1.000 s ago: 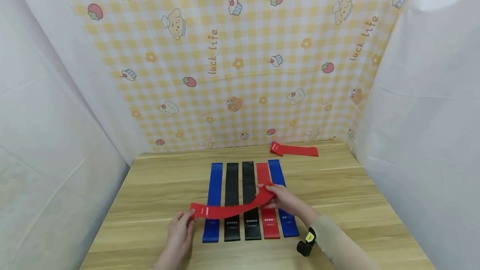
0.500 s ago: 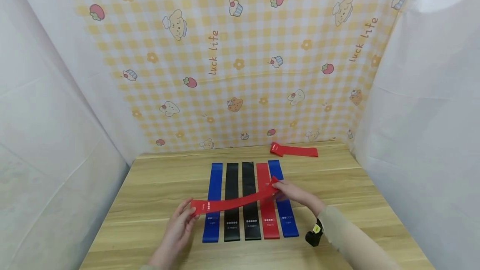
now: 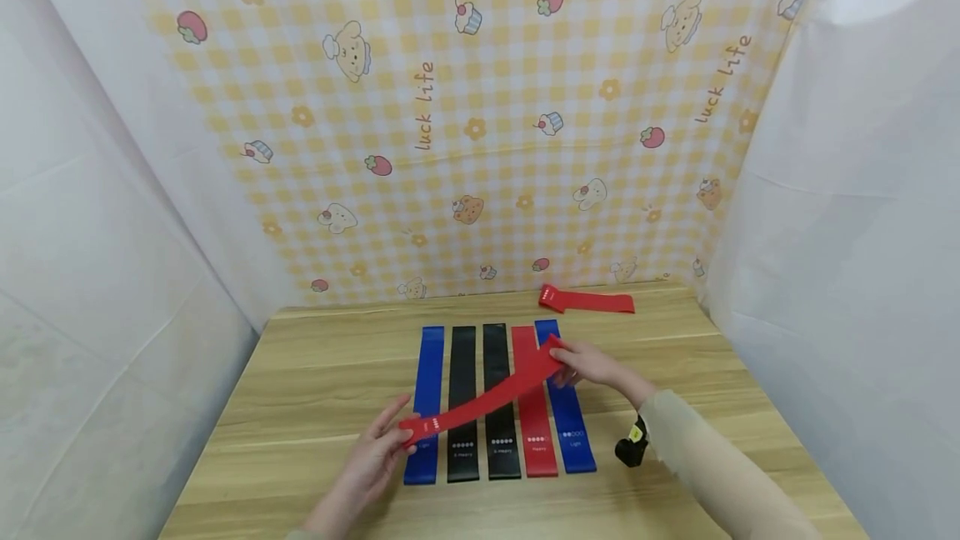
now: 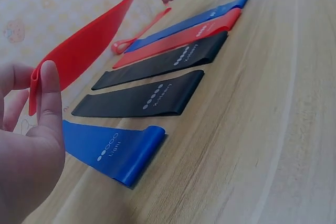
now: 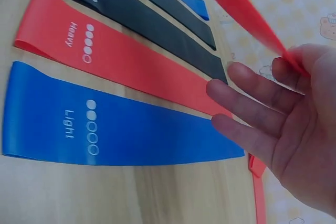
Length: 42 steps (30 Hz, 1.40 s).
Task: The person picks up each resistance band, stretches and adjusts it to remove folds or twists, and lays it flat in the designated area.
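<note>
A red resistance band (image 3: 501, 394) is stretched out above the table, slanting up to the right. My left hand (image 3: 372, 450) pinches its printed end between thumb and finger, over the leftmost blue band (image 3: 430, 365). The far end is pinched by my right hand (image 3: 592, 365), whose other fingers are spread apart in the right wrist view. Beneath lie two black bands (image 3: 462, 382) marked X-Heavy, a red band (image 5: 126, 56) marked Heavy and another blue band (image 5: 136, 129) marked Light, side by side. The held band covers parts of them in the head view.
Another red band (image 3: 597, 302), folded over at one end, lies at the back right of the wooden table (image 3: 315, 373). A checked cloth (image 3: 480, 173) hangs behind, and white sheets (image 3: 840, 273) close off both sides. A black wrist device (image 3: 632, 444) hangs by my right sleeve.
My right hand has moved away and slightly right, lifting its end of the red band. My left hand has shifted right, and the band now slants more steeply. The bands on the table stay put.
</note>
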Tool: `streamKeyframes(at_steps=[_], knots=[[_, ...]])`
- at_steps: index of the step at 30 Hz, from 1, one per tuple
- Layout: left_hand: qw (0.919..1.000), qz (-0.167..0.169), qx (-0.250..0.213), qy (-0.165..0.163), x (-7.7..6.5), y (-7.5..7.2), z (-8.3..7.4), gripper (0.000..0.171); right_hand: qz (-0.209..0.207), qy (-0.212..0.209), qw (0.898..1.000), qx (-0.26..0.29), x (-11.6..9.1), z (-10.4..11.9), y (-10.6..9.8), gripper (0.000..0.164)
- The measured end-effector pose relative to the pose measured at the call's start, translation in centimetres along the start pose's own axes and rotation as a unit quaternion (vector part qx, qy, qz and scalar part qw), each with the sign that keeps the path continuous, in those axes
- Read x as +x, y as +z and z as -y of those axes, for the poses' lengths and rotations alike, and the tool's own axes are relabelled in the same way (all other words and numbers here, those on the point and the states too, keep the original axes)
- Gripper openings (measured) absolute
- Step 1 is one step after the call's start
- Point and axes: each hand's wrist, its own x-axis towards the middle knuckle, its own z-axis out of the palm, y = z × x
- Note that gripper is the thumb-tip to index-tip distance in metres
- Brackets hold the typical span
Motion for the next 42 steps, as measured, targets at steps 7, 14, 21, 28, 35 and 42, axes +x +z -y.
streamKeyframes(at_steps=[7, 14, 21, 28, 35, 42], knots=[[0.9956, 0.051, 0.074, -0.025, -0.2, 0.0, 0.4, 0.071, -0.021, 0.000, 0.998, 0.051, 0.6, 0.4, -0.9, 0.034], [0.9922, 0.064, 0.105, -0.023, -0.4, 0.2, 0.7, 0.067, -0.041, 0.011, 0.997, 0.057, 0.9, 1.4, -1.3, 0.033], [0.9927, 0.056, 0.103, -0.028, -0.3, 0.3, 0.5, 0.036, -0.056, 0.015, 0.997, 0.046, 1.5, 1.9, -1.7, 0.027], [0.9917, 0.053, 0.113, -0.030, -0.3, 0.2, 0.4, 0.017, -0.035, 0.039, 0.997, 0.063, 1.6, 1.8, -2.5, 0.024], [0.9865, 0.062, 0.149, -0.028, -0.5, -0.1, 0.5, 0.017, 0.022, 0.077, 0.991, 0.103, 1.0, 1.7, -3.3, 0.035], [0.9851, 0.063, 0.157, -0.033, -0.3, -0.2, 0.6, 0.016, 0.040, 0.084, 0.989, 0.117, 0.6, 1.4, -3.6, 0.028]])
